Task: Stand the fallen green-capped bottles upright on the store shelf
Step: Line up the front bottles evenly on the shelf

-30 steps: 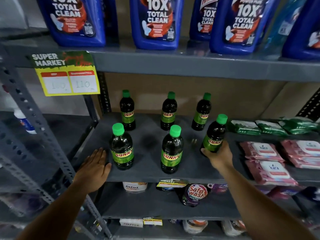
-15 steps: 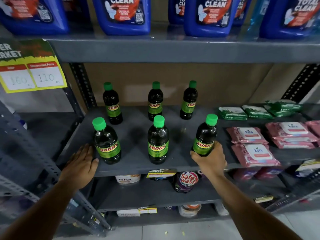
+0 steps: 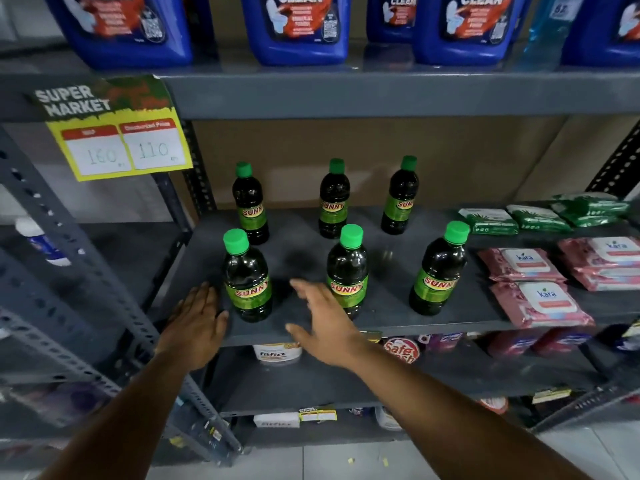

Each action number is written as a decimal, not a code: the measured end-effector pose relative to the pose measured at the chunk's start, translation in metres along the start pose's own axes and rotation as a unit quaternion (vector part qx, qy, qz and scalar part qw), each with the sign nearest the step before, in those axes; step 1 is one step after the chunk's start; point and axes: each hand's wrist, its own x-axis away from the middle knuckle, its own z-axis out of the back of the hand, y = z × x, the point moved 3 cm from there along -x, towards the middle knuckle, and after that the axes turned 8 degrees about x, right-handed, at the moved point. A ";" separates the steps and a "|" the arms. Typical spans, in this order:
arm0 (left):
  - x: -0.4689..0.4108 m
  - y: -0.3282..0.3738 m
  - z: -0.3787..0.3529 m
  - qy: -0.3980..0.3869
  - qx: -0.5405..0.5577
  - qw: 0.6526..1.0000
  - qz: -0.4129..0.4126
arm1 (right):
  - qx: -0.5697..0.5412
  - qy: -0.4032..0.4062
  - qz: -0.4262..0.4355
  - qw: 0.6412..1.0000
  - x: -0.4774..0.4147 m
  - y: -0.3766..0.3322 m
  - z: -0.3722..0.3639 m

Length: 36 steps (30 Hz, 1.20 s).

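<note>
six dark green-capped bottles (image 3: 347, 271) upright on grey shelf (image 3: 388, 306), two rows.

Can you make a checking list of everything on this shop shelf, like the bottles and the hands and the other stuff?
Surface: grey metal shelf, flat, dark smudge in the middle.
Job's things: six green-capped bottles, all upright; back row left, middle, right; front row left, middle, right. None lying down.
Clutter: pink wipe packs and green packs on the right end of the shelf.
Hands: left hand flat on the shelf's front edge, holding nothing; right hand open, fingers spread, in front of the middle front bottle, holding nothing.
Cables: nothing seen.
Surroundings: blue cleaner jugs above; yellow price tag at left; more goods on lower shelves.
</note>
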 end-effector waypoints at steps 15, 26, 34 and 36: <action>-0.002 -0.003 -0.002 0.002 -0.004 1.000 -0.006 | 0.049 0.007 -0.094 0.994 -0.053 -0.009 -0.052; 0.001 0.000 0.001 0.004 -0.001 1.000 -0.010 | 0.133 0.042 -0.080 0.987 -0.057 -0.009 -0.059; 0.001 -0.001 0.002 0.011 -0.004 1.000 -0.013 | 0.116 0.068 -0.051 0.990 -0.041 -0.013 -0.061; 0.003 -0.001 0.001 0.005 -0.002 1.000 -0.015 | 0.089 0.183 -0.026 0.979 -0.010 -0.018 -0.062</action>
